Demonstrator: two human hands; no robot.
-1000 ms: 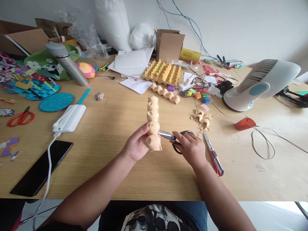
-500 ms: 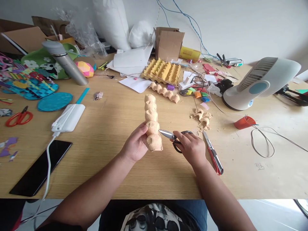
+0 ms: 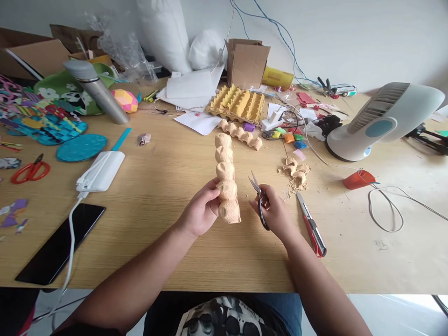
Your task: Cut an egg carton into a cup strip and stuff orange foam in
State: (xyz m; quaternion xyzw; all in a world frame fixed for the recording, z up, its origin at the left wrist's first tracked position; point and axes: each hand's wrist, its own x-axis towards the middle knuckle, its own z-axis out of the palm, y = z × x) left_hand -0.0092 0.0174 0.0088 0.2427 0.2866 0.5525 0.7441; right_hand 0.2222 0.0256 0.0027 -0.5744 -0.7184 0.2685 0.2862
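My left hand (image 3: 199, 210) is closed around the near end of a tan strip of egg-carton cups (image 3: 226, 175), which points away from me above the wooden table (image 3: 157, 247). My right hand (image 3: 276, 212) grips black-handled scissors (image 3: 258, 193) just right of the strip. The blades point up and away, slightly apart, clear of the carton.
A red utility knife (image 3: 311, 226) lies right of my right hand, with carton scraps (image 3: 296, 172) beyond it. A second carton strip (image 3: 241, 134) and a yellow egg tray (image 3: 236, 103) sit further back. A fan (image 3: 381, 121), orange cup (image 3: 357, 179), phone (image 3: 59, 242), power bank (image 3: 101, 170) and red scissors (image 3: 30, 171) are around.
The scissors have drawn back from the side of the carton strip and turned, so the blades now point upward instead of left. The strip tilted slightly.
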